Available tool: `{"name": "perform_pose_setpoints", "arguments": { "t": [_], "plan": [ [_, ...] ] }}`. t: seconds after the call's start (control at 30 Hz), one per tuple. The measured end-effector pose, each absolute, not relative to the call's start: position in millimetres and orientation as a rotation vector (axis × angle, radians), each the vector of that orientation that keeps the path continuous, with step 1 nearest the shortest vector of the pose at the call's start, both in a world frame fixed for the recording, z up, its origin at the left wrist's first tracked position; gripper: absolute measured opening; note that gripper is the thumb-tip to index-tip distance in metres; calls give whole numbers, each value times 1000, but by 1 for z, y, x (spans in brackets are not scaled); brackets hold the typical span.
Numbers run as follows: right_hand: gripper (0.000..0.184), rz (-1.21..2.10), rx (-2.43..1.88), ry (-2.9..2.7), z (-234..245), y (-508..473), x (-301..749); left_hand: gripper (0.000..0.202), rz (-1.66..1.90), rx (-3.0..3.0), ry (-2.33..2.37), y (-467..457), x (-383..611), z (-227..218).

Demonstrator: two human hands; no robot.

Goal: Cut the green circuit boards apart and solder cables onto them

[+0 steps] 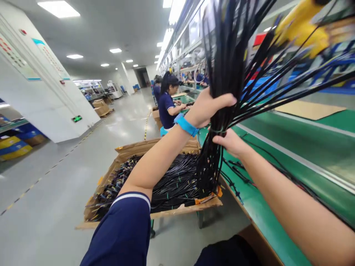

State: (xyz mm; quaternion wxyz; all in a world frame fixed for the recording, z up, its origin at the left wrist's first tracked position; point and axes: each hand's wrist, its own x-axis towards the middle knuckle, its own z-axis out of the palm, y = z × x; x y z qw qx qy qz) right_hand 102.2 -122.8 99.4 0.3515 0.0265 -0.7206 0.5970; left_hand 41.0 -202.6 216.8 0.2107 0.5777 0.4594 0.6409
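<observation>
A thick bundle of black cables (226, 62) stands upright between my two hands, with a thin green tie round its lower part. My left hand (209, 107), a blue band at its wrist, wraps round the bundle above the tie. Lower down, my right hand (230, 142) grips the same bundle near the tie. Several cables splay out to the upper right, and the lower ends hang over the corner of an open cardboard box (163, 212). Many tied black cables (177, 184) lie in that box.
A green workbench (266, 221) runs along the right, with loose cables (241, 173) and a cardboard sheet (310, 109) on it. Something yellow and blurred (302, 29) is at upper right. A co-worker (168, 105) sits beyond the box at the bench. A white pillar (50, 81) stands left.
</observation>
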Motion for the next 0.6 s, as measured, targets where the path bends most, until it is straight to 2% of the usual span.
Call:
{"name": "perform_pose_setpoints", "arguments": {
  "t": [0.07,0.17,0.3,0.43,0.6],
  "plan": [
    [53,1676,13,-1783,87,-119,110,17,1779,1551,1119,-200,31,206],
    [46,1665,-114,-1637,85,-114,115,33,1776,1425,1055,-206,12,196],
    [53,1602,-180,-1407,122,-108,117,52,1739,1353,1060,-221,-3,196],
    [59,1574,-138,-1401,160,-118,119,46,1808,1346,1074,-217,11,200],
    [48,1349,-76,-1566,159,-134,122,33,2028,1378,1058,-194,40,205]
  ]
}}
